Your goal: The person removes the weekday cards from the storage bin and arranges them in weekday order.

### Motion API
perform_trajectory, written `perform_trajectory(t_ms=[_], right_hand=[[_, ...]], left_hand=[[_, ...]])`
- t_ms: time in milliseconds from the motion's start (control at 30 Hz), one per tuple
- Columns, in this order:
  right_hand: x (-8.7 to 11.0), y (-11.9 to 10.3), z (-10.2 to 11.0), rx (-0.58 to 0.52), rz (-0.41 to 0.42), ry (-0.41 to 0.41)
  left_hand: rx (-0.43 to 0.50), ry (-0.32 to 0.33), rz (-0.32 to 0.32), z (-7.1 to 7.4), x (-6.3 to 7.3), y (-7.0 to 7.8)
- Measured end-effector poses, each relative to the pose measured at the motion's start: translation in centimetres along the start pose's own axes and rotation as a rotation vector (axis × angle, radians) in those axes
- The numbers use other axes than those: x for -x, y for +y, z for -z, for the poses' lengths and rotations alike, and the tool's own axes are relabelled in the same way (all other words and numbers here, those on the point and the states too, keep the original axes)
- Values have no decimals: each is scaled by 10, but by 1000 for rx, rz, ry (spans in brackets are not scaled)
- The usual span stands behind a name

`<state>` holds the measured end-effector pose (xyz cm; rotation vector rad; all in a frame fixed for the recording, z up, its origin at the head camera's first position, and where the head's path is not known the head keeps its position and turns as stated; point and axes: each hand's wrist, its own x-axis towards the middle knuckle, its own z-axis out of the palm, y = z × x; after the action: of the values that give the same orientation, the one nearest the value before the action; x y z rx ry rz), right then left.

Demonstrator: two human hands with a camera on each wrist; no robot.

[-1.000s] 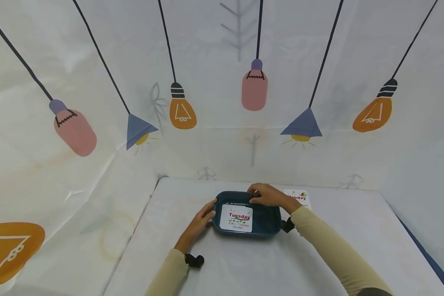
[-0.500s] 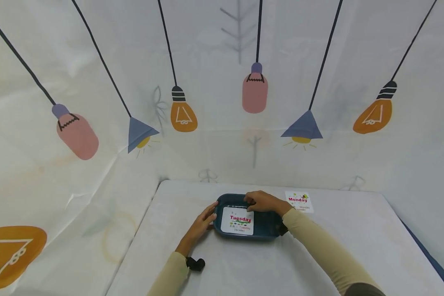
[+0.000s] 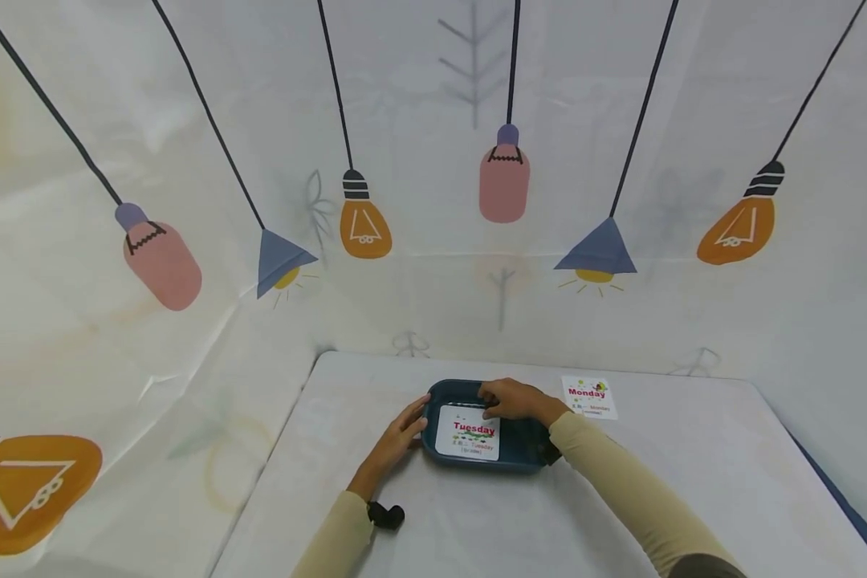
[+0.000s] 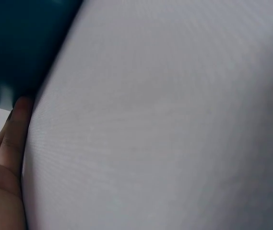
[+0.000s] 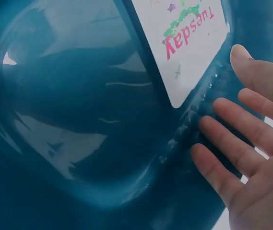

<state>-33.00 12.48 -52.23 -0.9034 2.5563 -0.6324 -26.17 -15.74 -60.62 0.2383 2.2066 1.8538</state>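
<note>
- Since a second ago, the right hand (image 3: 518, 399) has come nearer the white "Tuesday" card with rounded corners (image 3: 466, 443), its fingers now at the card's far right corner in the head view. A square white "Monday" card (image 3: 589, 399), then partly covered by the right sleeve, now shows more fully.
- The right wrist view reveals what the head view hides: the right fingers (image 5: 232, 143) are spread and pinch nothing, thumb tip just beside the card's edge, the other fingertips over the tray's far wall.
- The "Tuesday" card lies flat inside the glossy dark teal rectangular tray (image 3: 522, 443), between the two hands, left of the right fingers and nearer the person than they are.
- The left hand (image 3: 396, 433) is at the tray's left end. The head view shows its fingers along the rim, almost straight; the left wrist view adds fingertips against the tray's outer side, low by the white cloth-covered counter (image 3: 470, 522). Its thumb is hard to make out.
- The tray sits on the counter, reaching right from the left fingers and passing beneath the right ones.
- The "Monday" card rests on the counter outside the tray, to the right of the right fingers, beyond the beige right sleeve (image 3: 621, 474); only the head view shows it.
</note>
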Motion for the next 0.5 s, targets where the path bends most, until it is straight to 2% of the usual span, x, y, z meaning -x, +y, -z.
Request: perform_trajectory(t_ms=[200,367,500], right_hand=[[-4,2,-7,16,11,-10],[-6,3,-10,34,16,-4],[-7,5,-12,55,36,-5]], left_hand=[[15,8,-4,0,1,-2],[15,-7,-32,0,0,-1],[33,-14,-28,1,1,2]])
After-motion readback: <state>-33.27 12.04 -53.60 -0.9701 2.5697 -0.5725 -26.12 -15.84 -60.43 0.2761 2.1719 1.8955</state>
